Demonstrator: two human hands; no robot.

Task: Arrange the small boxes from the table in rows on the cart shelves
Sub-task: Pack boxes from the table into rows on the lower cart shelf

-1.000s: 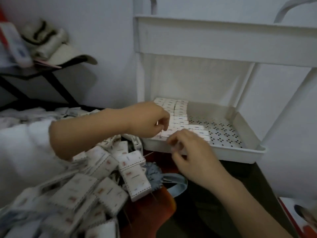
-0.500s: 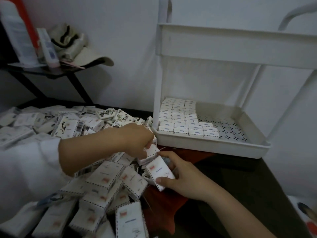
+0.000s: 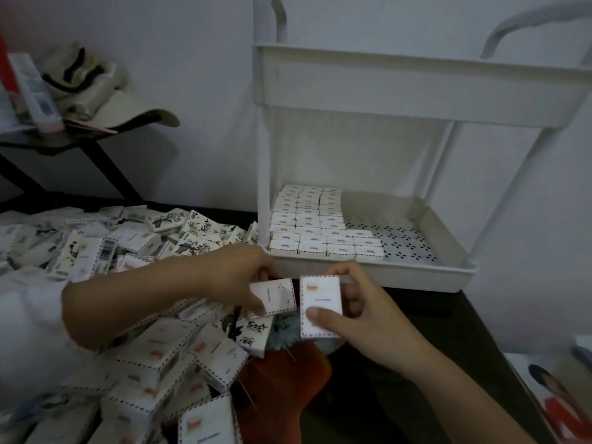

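Note:
A heap of small white boxes (image 3: 153, 347) with dashed borders covers the left of the dark table. My left hand (image 3: 237, 277) pinches one small box (image 3: 277, 298) just in front of the cart. My right hand (image 3: 362, 318) grips another small box (image 3: 320, 304) upright, thumb on its face. Both held boxes hover below the front rim of the white cart's lower shelf (image 3: 416, 277). Rows of small boxes (image 3: 314, 225) fill the shelf's left part, standing side by side.
The cart's upper shelf (image 3: 416, 88) overhangs the lower one. The lower shelf's perforated floor (image 3: 403, 238) shows on the right. An orange and grey-blue object (image 3: 285, 373) lies under the heap's edge. A black rack with a cap (image 3: 96, 100) stands at back left. A printed sheet (image 3: 557, 402) lies at lower right.
Both hands left the shelf, dropped to the heap and each took a box. They now hold the boxes raised toward the cart's front rim.

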